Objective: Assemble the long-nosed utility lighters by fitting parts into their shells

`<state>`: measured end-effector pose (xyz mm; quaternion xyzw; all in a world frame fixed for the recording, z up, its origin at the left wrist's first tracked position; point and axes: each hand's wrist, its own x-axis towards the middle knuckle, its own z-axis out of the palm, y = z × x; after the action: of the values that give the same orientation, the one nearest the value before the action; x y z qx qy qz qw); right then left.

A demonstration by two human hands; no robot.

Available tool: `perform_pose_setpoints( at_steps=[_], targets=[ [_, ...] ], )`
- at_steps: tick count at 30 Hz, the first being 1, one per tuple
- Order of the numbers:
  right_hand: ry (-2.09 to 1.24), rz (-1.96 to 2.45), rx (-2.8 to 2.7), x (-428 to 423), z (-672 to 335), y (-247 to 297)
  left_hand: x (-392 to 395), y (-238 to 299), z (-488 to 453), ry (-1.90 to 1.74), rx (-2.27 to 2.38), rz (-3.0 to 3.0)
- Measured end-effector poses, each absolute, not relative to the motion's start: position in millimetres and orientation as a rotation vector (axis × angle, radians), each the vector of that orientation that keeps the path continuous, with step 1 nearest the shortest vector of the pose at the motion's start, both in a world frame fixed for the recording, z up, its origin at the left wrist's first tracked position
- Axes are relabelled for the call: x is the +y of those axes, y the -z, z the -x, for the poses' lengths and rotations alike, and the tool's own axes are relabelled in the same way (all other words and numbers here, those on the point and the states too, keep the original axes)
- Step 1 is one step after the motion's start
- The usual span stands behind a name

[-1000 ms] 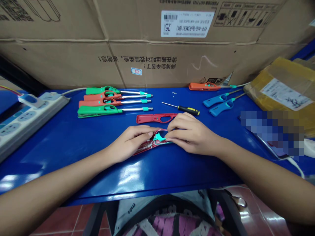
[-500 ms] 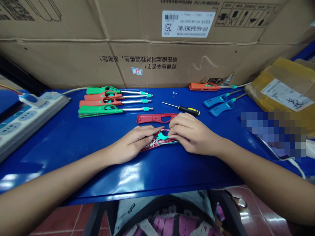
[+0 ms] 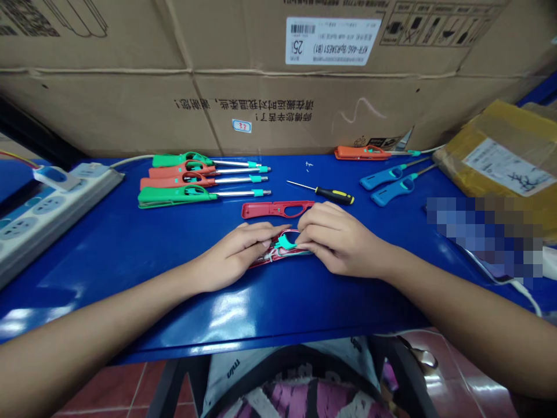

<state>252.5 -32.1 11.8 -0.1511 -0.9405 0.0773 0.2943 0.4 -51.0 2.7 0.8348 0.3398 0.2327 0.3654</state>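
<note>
A red lighter half (image 3: pixel 266 259) lies on the blue table with its inner parts exposed. In it sits a turquoise trigger (image 3: pixel 286 242), with wires running beside it. My left hand (image 3: pixel 237 252) is closed over the left end of this half, thumb and fingers gripping its sides. At the right end, my right hand (image 3: pixel 339 238) pinches the lighter close to the trigger; its fingertips partly hide what they hold. Just behind lies the other red casing half (image 3: pixel 274 209), its inside facing up and its right end hidden by my right hand.
Several green and orange lighters (image 3: pixel 178 195) lie at the back left. A screwdriver (image 3: pixel 335 195) lies behind my right hand. Blue lighters (image 3: pixel 387 188) and an orange lighter (image 3: pixel 361 152) lie back right, near a taped parcel (image 3: pixel 491 133). A power strip (image 3: pixel 52 203) stands left; a cardboard box (image 3: pixel 148 98) rises behind.
Both hands stay almost in place on the red lighter. My right fingers have shifted slightly around the trigger.
</note>
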Motion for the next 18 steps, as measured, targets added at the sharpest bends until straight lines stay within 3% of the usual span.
perform_pose_setpoints(
  at_steps=[18],
  targets=[
    [-0.254,0.516,-2.388,-35.9,-247.4,-7.5,-50.3,-1.2,-1.2,-0.643,0.842,-2.149]
  ],
)
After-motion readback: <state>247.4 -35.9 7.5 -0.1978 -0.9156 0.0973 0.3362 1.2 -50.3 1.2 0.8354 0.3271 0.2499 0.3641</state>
